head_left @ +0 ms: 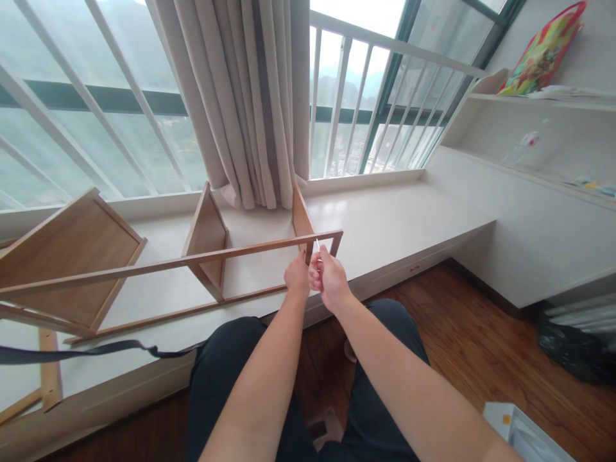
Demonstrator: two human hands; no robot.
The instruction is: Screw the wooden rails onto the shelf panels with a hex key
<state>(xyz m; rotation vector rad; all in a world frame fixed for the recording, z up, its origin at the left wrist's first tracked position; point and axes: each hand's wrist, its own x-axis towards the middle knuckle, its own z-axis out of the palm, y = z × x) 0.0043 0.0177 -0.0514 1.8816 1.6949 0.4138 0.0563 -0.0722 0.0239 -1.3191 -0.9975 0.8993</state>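
Light-brown wooden shelf frame (192,263), a long open rack of thin rails with upright panels, lies on its side along the pale window-seat worktop (394,218), its right end just in front of the person's knees. At that end the left hand (297,277) closes its grip around the short end post below the top rail, while the right hand (328,277) pinches a thin silvery metal tool (317,246), apparently a small hex key or screwdriver, whose tip stands up against the rail's corner joint. Both grips are narrow and closed, and the two hands touch each other. To do this step well, in my judgement, the tool should stay square to the fastener so it does not slip out and mar the soft wood, and the left hand should brace the post firmly, since the frame is long and lightly supported and could twist or rock on the worktop. Short, even turns look safer than forceful ones; the fastener itself is too small to make out. A loose wooden panel (72,250) leans at the far left, and beige curtains (250,96) hang behind the frame.
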